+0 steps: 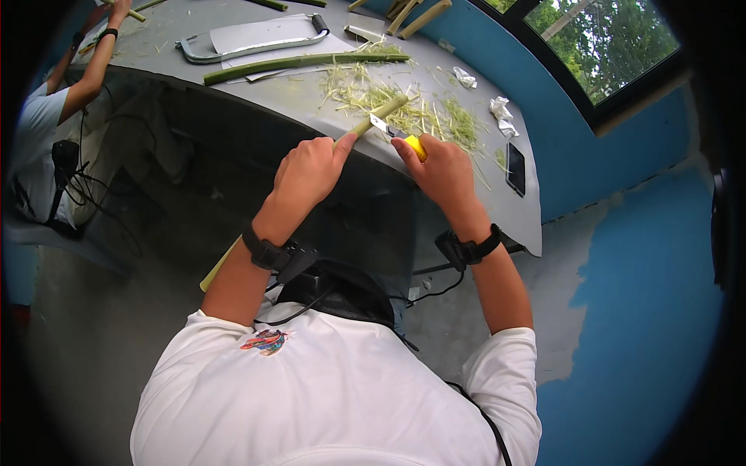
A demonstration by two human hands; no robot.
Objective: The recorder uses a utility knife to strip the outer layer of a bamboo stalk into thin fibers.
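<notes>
My left hand [305, 172] is closed around a pale, peeled bamboo stick [386, 111], which points away over the table's front edge. A yellow end [217, 266] shows beyond my left forearm; I cannot tell if it is the same stick. In my right hand [447, 177] is a yellow-handled utility knife [416, 147]. Its blade lies against the stick's side, just ahead of my left thumb. Thin pale-green bamboo shavings [462, 124] lie heaped under and around the stick's far end.
On the grey table [519, 225] lie a green bamboo pole [311, 64], a bow saw [256, 50], crumpled tissues [501, 113] and a phone [515, 169]. Several cut bamboo pieces [423, 17] rest at the back by the blue wall. Another person's arm [92, 74] reaches over the table at far left.
</notes>
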